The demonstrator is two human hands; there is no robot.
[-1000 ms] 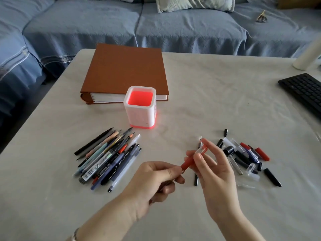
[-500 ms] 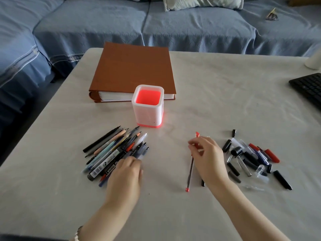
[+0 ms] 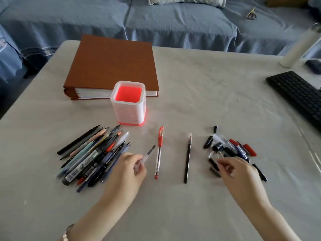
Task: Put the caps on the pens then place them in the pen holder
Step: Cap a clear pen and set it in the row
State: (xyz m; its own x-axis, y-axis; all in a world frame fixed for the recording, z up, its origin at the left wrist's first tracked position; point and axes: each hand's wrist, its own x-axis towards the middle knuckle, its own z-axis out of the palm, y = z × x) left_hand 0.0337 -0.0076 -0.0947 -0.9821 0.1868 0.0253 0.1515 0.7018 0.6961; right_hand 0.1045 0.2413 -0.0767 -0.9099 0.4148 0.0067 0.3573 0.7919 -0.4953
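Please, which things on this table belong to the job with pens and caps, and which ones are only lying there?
For the job: pen holder, pile of pens, clear pen held by the left hand, red pen, thin black pen, loose caps by the right hand.

Just lying about: brown binder, keyboard, white bottle, sofa.

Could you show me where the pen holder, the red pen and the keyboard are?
pen holder (image 3: 127, 110), head view, on its white front wall.
red pen (image 3: 160, 140), head view, on its red grip, near the capped end.
keyboard (image 3: 295, 92), head view, on its black keys.
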